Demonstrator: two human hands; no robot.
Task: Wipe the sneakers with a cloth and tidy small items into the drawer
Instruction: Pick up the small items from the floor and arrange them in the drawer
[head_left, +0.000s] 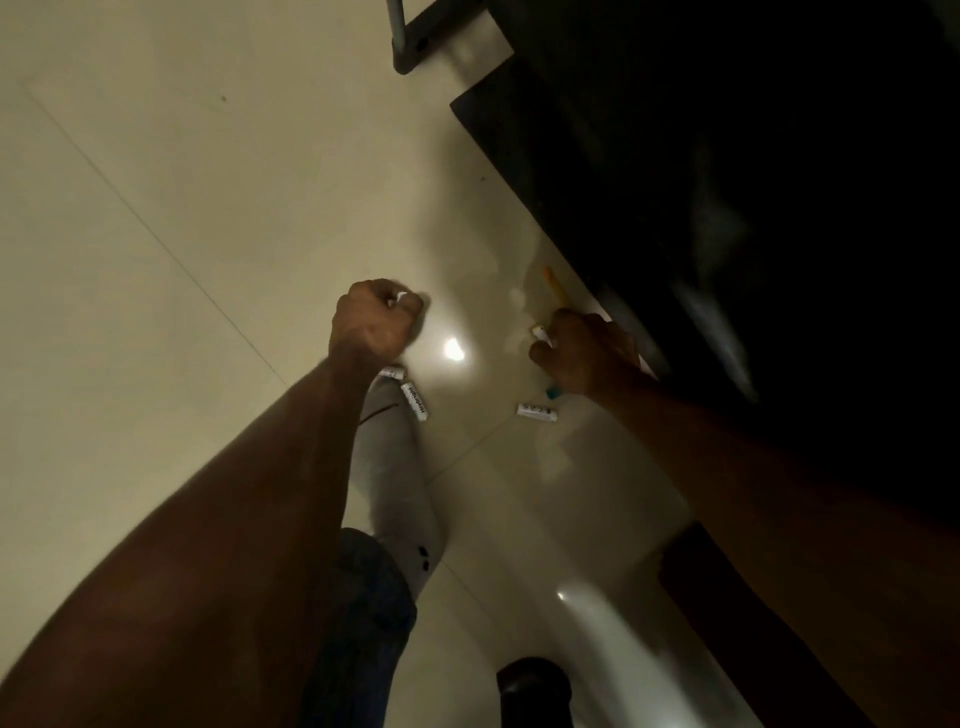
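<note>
My left hand (375, 322) is a closed fist over the pale tiled floor, with a bit of something white showing between its fingers. My right hand (584, 356) is closed around small items: a white and orange tip pokes out at its top and a teal end at its bottom. Small white batteries lie on the floor: one (414, 401) by my grey sock, one (390, 372) partly under my left wrist, one (536, 411) below my right hand. An orange pen (554, 287) lies against the dark furniture. No sneakers, cloth or drawer are visible.
Dark furniture (727, 182) fills the upper right, its base running diagonally across the floor. A grey metal leg (400, 41) stands at the top. My grey-socked foot (400, 483) stretches between my arms. A dark round object (532, 686) sits at the bottom edge.
</note>
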